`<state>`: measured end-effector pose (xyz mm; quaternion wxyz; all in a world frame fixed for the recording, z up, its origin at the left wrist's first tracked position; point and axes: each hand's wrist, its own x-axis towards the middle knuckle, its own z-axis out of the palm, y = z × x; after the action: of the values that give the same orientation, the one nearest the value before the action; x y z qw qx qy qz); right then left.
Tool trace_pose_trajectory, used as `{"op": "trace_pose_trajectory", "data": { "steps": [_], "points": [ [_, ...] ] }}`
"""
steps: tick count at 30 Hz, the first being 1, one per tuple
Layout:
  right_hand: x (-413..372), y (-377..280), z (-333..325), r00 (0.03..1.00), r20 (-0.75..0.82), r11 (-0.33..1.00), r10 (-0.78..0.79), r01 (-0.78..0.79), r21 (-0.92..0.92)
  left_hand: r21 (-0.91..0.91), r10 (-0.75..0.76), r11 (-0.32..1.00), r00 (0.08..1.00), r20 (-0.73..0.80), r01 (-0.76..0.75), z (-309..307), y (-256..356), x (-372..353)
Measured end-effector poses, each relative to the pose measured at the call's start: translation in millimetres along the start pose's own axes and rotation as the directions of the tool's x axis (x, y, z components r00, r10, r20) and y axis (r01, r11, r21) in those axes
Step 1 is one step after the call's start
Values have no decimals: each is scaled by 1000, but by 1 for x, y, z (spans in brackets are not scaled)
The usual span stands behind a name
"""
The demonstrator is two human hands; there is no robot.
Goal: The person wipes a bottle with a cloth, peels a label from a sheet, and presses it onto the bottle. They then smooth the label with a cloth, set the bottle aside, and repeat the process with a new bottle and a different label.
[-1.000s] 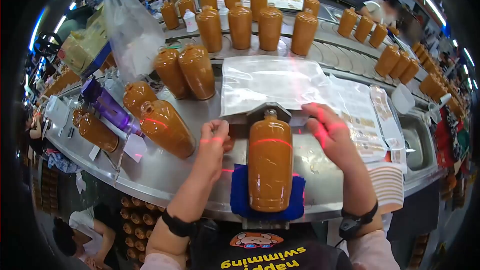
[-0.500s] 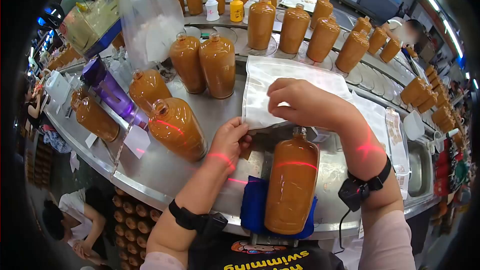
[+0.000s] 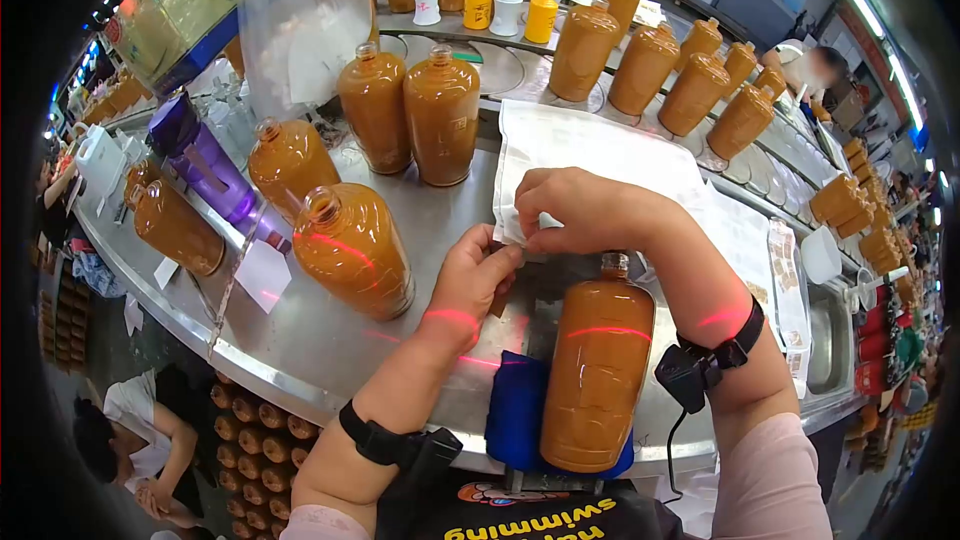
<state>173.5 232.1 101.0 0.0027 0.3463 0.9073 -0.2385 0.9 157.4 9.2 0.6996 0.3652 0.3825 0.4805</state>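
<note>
On blue cloth (image 3: pixel 514 412) | brown bottle (image 3: pixel 598 375), contents hidden | left hand (image 3: pixel 474 275) pinches sheet (image 3: pixel 592 143)

The person's left hand (image 3: pixel 474 276) and right hand (image 3: pixel 580 208) are bare. Each forearm carries a black band: the left strap (image 3: pixel 368 437) bears a dark, blocky module (image 3: pixel 428 456); the right strap (image 3: pixel 742 338) bears a similar black unit (image 3: pixel 682 376), from which a thin dark cable (image 3: pixel 671 465) loops nearward. Pale pink sleeves (image 3: pixel 770 480) cover the arms' near ends. The black garment (image 3: pixel 425 512) shows an orange cartoon print (image 3: pixel 508 492) and inverted yellow lettering (image 3: pixel 530 532), "swimming", partly cropped below.
</note>
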Motion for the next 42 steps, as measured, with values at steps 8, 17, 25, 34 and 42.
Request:
{"op": "trace_pose_trajectory", "data": {
  "steps": [8,17,25,34,42],
  "points": [
    [2,4,1,1000,-6,999,-19,19,45,-30,76,997,997,21,-75,-4,-9,6],
    [4,7,0,999,29,992,-45,41,121,-54,84,995,996,19,-83,-1,-9,4],
    [8,10,7,997,15,994,-80,78,80,104,59,993,997,-56,-53,0,-8,4],
    [10,8,6,997,13,995,-80,79,64,36,34,999,998,-61,-32,-3,-7,4],
    [11,6,10,997,-43,997,-63,65,47,57,76,996,996,-47,-74,-5,-10,7]
  ]
}}
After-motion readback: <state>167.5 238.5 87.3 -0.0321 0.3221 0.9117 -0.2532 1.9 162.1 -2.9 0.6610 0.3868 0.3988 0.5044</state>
